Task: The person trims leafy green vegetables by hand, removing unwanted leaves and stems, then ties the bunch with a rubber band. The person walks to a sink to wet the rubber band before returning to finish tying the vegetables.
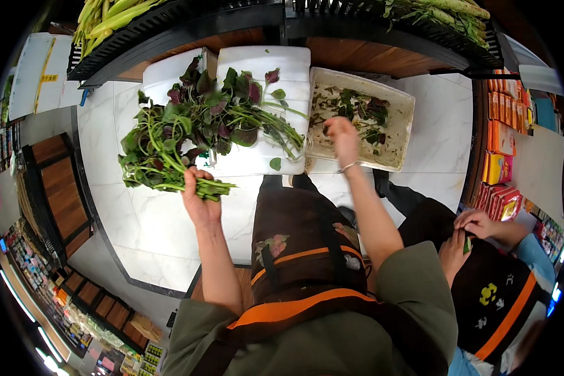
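My left hand grips the stems of a bunch of red amaranth, its green and purple leaves spreading to the upper left. More loose amaranth lies across white foam boxes in front of me, stems towards the right. A single green leaf rests near the front edge. Over the left part of an open, dirty foam box hovers my right hand, blurred, with fingers curled. A dark bit shows at its fingertips, but whether it is held is unclear. Leaf scraps lie inside that box.
Black racks with vegetables overhang the far side. Close on my right sits a co-worker, whose hands are together over an apron. Packaged goods line the right side. A wooden-panelled black stand is at left, beyond white floor tiles.
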Tool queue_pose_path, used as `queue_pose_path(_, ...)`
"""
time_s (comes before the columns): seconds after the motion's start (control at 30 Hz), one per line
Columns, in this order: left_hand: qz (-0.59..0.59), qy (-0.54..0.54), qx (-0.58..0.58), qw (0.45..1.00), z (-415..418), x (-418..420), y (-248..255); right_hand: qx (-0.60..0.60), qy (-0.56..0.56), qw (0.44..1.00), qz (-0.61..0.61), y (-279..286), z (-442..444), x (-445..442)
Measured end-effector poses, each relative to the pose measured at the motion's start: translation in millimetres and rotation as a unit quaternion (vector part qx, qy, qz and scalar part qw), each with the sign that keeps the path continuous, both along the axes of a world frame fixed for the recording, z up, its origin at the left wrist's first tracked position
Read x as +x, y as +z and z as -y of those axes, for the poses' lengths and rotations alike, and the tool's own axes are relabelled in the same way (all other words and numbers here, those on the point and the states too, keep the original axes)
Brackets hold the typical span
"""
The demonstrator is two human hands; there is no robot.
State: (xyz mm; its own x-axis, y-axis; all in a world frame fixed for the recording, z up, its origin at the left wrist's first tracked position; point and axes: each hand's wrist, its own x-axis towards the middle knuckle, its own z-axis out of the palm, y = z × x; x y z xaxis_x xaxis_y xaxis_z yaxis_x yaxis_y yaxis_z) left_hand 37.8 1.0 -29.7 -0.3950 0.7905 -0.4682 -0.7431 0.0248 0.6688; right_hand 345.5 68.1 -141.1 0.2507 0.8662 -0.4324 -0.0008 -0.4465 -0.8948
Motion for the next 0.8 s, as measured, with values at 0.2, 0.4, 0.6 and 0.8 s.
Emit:
queue_pose_path(0.2,-0.001,0.01,-0.015,1.0,0,-24,18,-0.313,0.182,0.771,0.524,-127,0,158)
queue_pose_path(0.4,0.034,0.04,-0.021,0.998,1,-35,25,-0.206,0.362,0.806,0.42,-46,-38,60)
queue_pose_path(0.6,0.029,0.043,-0.051,0.997,2,-46,18,0.039,0.362,0.852,0.376,-45,-40,-87)
queue_pose_path(0.8,0.034,0.042,-0.063,0.997,-4,-51,17,0.029,0.331,0.84,0.43,-60,-52,-151)
